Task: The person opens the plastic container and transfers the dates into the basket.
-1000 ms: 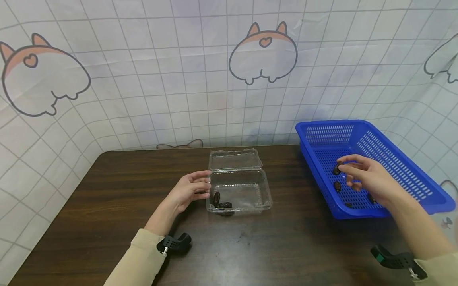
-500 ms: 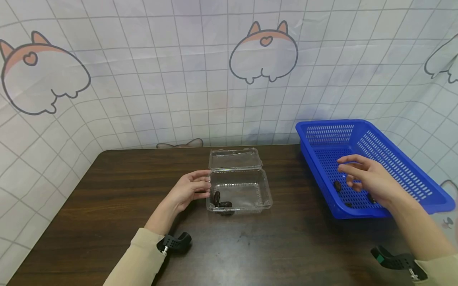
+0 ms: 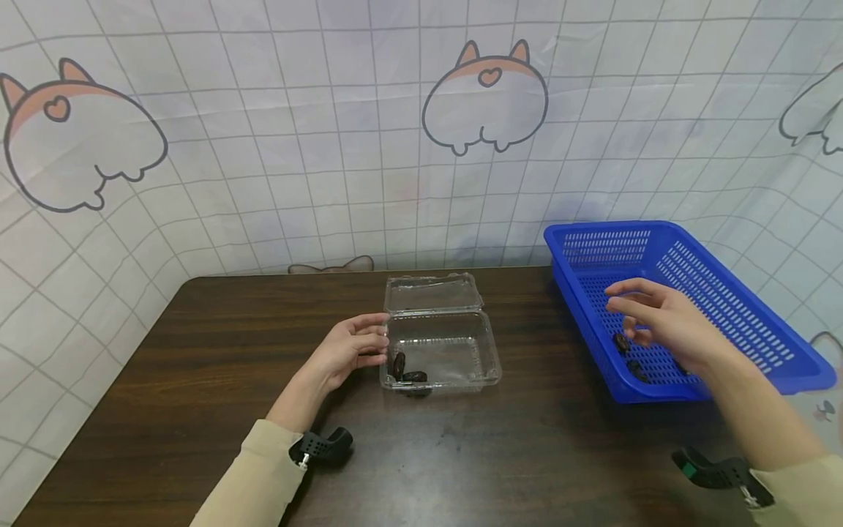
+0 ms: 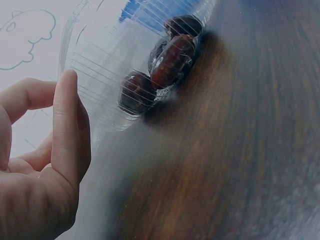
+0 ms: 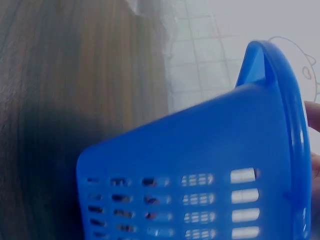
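A clear plastic clamshell box point(image 3: 454, 351) stands on the table with its lid laid back. Several dark dates point(image 4: 172, 61) lie inside, towards its near left corner. My left hand point(image 3: 342, 353) touches the box's left side with extended fingers; the left wrist view shows the thumb by the clear wall. Above the blue basket point(image 3: 579, 322) hovers my right hand point(image 3: 668, 322), thumb and fingers apart and nothing between them. A few dates point(image 3: 621, 342) lie on the basket floor below it. The basket wall hides most of this hand in the right wrist view.
The dark wooden table point(image 3: 217, 366) lies under both containers, with the box near the middle and the basket at the right. A white gridded cloth point(image 3: 296, 146) with cartoon prints hangs behind and along both sides.
A second ago my right fingertips held a date; since half a second ago it is gone from them. That hand has shifted slightly left. My left hand and the box stayed put.
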Demonstrator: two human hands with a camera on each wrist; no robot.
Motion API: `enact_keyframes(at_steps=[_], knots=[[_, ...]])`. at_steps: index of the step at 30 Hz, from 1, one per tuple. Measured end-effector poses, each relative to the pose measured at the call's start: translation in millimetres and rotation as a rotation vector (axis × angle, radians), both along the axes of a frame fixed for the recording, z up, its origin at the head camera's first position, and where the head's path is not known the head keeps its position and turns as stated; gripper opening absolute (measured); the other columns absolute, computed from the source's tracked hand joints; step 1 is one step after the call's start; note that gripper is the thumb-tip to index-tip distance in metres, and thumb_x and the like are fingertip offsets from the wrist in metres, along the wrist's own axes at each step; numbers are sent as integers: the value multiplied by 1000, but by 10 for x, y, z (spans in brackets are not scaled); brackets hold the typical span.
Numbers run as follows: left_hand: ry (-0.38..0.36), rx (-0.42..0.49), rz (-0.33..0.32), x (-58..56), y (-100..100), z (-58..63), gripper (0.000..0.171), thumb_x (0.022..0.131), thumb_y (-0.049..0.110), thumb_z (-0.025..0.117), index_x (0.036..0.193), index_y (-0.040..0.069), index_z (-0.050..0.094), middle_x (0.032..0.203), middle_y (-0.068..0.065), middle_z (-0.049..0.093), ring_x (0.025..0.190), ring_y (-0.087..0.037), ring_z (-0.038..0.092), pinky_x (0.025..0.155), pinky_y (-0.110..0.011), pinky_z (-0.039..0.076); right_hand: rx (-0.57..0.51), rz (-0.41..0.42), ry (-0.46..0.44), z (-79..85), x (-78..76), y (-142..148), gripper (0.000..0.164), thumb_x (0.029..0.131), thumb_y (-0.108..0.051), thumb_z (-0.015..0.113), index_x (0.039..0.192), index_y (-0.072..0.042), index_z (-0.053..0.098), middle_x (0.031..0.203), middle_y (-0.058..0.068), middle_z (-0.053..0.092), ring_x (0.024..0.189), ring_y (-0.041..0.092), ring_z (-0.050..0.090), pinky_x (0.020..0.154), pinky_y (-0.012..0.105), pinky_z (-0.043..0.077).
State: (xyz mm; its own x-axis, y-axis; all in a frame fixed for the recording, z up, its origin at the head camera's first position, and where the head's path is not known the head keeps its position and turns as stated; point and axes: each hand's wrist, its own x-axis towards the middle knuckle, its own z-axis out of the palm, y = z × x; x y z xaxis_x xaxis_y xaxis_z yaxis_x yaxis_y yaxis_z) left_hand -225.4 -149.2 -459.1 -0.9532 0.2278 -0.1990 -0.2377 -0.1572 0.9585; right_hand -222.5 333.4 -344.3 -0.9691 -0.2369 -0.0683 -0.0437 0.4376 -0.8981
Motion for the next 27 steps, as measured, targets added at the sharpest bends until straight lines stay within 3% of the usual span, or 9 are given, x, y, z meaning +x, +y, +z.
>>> enact_keyframes(at_steps=[8, 18, 27], knots=[[-5, 0, 3, 14, 4, 12, 55, 95, -7, 64, 148, -2, 49, 113, -13, 57, 77, -14, 67, 74, -29, 63, 0, 36, 3, 59, -24, -214, 37, 107, -31, 59, 131, -3, 54, 101, 10, 60, 69, 21, 57, 54, 29, 50], [-8, 2, 8, 0, 11, 8, 54, 95, -7, 64, 147, -2, 50, 108, -9, 59, 76, -15, 68, 73, -29, 63, -10, 92, -30, 100, -67, -495, 39, 104, -34, 64, 131, -8, 55, 94, 14, 58, 72, 25, 58, 56, 31, 52], [-6, -1, 8, -2, 6, 12, 54, 95, -6, 64, 147, -2, 49, 104, -6, 60, 76, -15, 68, 73, -28, 63, -15, 197, -75, 38, -113, -788, 41, 104, -31, 64, 133, -3, 54, 116, 19, 61, 72, 30, 59, 53, 34, 51]])
